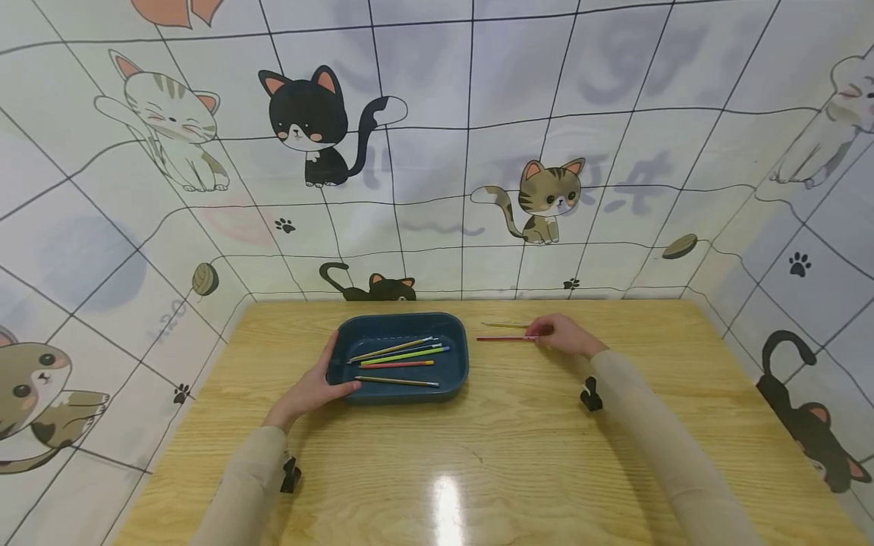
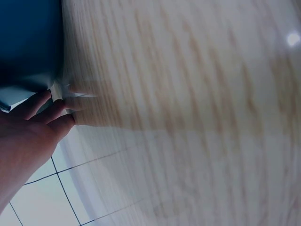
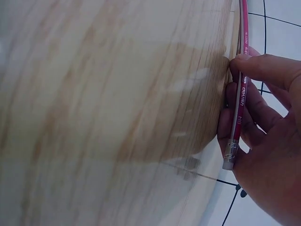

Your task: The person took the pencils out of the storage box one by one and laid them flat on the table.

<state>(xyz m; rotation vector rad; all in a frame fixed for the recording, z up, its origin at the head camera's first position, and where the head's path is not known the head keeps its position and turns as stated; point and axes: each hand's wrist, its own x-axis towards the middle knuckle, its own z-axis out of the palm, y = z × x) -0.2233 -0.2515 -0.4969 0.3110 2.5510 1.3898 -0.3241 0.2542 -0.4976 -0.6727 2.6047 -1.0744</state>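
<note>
A dark blue tray point(image 1: 399, 394) stands on the wooden table, with several pencils point(image 1: 399, 354) lying inside it. My left hand point(image 1: 315, 387) grips the tray's left end, its thumb at the front rim and fingers along the side. In the left wrist view, fingers of the left hand point(image 2: 35, 125) reach under the tray's edge point(image 2: 33, 56). To the right of the tray, my right hand point(image 1: 563, 334) pinches a red pencil point(image 1: 501, 338) near its eraser end. Thumb and fingers hold that pencil point(image 3: 241, 94) in the right wrist view. Just behind it lies a yellowish pencil point(image 1: 505, 324), partly hidden by the hand.
The wooden table point(image 1: 478, 455) ends at a back wall covered with a cat-print sheet point(image 1: 437, 189). The same sheet hangs along both sides. A small black device point(image 1: 591, 394) sits at the right wrist and another point(image 1: 290, 475) at the left.
</note>
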